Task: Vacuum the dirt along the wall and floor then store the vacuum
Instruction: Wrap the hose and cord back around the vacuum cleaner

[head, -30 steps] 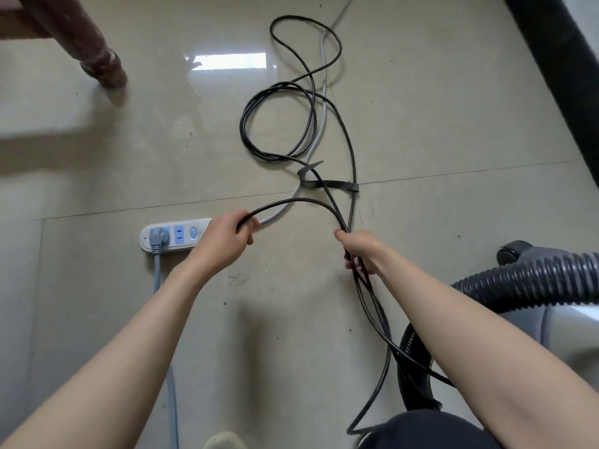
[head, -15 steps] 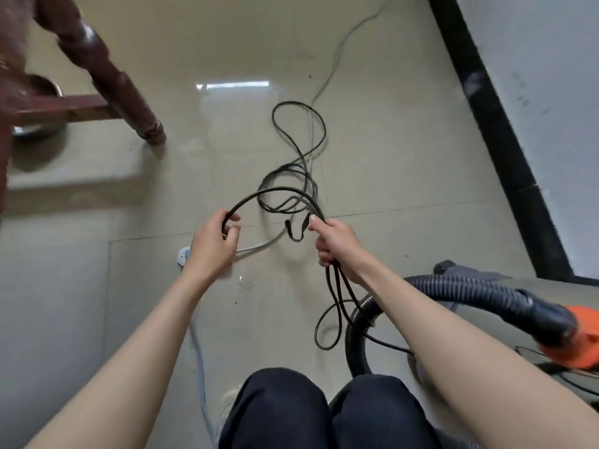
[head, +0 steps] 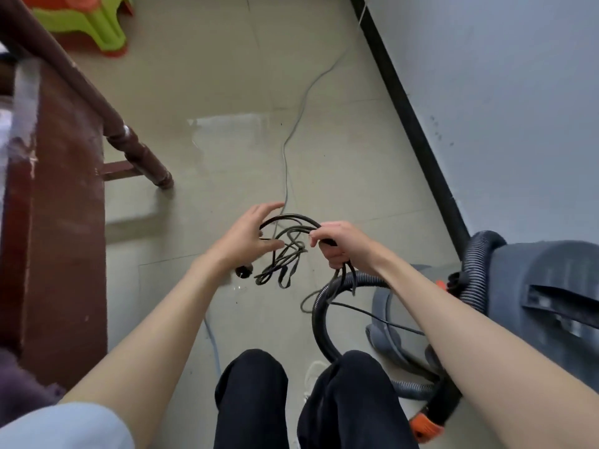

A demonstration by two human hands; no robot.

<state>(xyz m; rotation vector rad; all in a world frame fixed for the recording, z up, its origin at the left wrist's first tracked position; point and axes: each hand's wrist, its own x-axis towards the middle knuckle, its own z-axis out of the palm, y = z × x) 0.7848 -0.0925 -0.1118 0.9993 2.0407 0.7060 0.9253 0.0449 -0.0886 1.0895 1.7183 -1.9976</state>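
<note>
My right hand (head: 337,243) grips a bundle of loops of the black vacuum power cord (head: 285,254) in front of me. The loose end dangles below with its round plug (head: 243,272). My left hand (head: 249,236) has its fingers spread and touches the top loop from the left. The grey vacuum body (head: 544,303) sits at the right. Its black ribbed hose (head: 319,319) curls on the floor by my knees, with an orange fitting (head: 424,429) at the lower right.
A white wall (head: 502,92) with a black baseboard (head: 415,131) runs along the right. A dark wooden table leg (head: 139,157) and panel stand at the left. A green and orange stool (head: 84,24) is at the far left. A thin grey cable (head: 287,150) lies on the tiles.
The view has risen and swung toward the wall. The cord has come off the floor into a tighter bundle. My left hand has let go of the loop and spread its fingers.
</note>
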